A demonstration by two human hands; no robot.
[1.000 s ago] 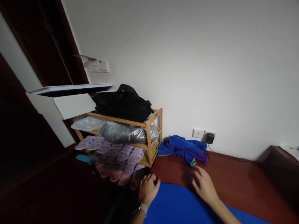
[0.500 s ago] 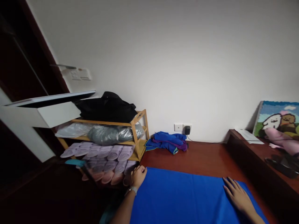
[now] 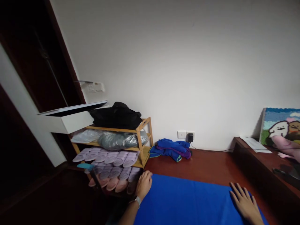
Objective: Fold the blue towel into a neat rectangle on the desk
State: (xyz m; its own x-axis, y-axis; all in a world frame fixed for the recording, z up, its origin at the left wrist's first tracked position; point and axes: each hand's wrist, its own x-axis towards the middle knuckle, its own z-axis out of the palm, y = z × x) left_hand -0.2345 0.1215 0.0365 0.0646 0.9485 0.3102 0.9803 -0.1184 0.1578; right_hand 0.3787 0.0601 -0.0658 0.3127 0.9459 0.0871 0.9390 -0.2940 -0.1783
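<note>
Blue cloth [image 3: 187, 203] lay spread flat on the wooden floor [image 3: 211, 165], with a hand at each far corner.
Left hand [image 3: 143, 185] sat curled at the left corner, beside the shoe rack [image 3: 144, 147]; whether it pinched the fabric could not be told. Right hand [image 3: 245, 203] lay palm down with its fingers splayed on the right corner, likely pinning the sheet smooth. A heap of blue cloths [image 3: 172, 149] lay by the wall, well apart.

Bare red-brown wooden floor [image 3: 211, 168] lies open beyond the flat blue cloth [image 3: 187, 203]. A light wooden shoe rack [image 3: 143, 147] of lilac slippers crowds the left hand [image 3: 143, 185]. A dark wooden table [image 3: 248, 159] hems the right hand [image 3: 245, 203]. A crumpled blue-and-purple cloth pile [image 3: 171, 149] sits against the white wall [image 3: 187, 78].
</note>
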